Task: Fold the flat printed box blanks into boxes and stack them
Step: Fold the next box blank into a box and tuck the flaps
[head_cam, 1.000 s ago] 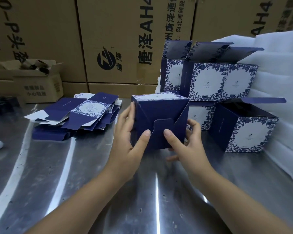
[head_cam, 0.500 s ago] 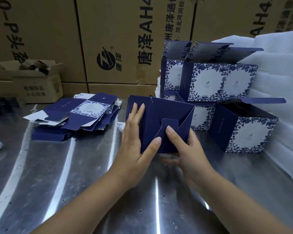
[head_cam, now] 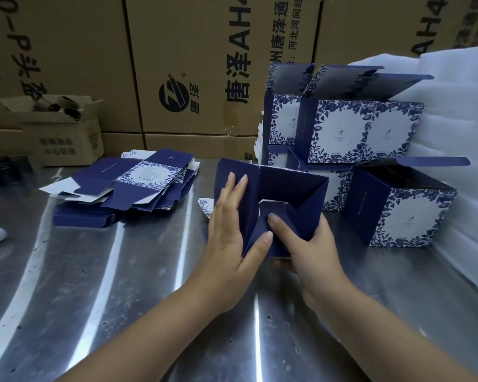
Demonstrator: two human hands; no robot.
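Observation:
A dark blue box [head_cam: 284, 188] lies tipped toward me at the table's middle, its bottom flaps facing me. My left hand [head_cam: 232, 230] holds its left side, fingers flat on the panel and thumb on a flap. My right hand [head_cam: 301, 244] grips the lower right corner, its thumb pushing the tongue flap into the bottom. A pile of flat blue-and-white box blanks [head_cam: 127, 186] lies to the left. Several folded boxes [head_cam: 342, 130] with open lids are stacked at the back right, and one more folded box [head_cam: 403, 208] stands at the right.
The work surface is a shiny metal table [head_cam: 122, 299]. Large brown cartons [head_cam: 177, 64] wall off the back. A small open carton [head_cam: 58, 133] sits at the back left. White foam sheets [head_cam: 458, 119] are piled along the right side.
The box has been tipped further toward me and lowered. My right thumb has pushed the tongue flap deeper into the bottom, and my left fingers have spread flatter on the left panel.

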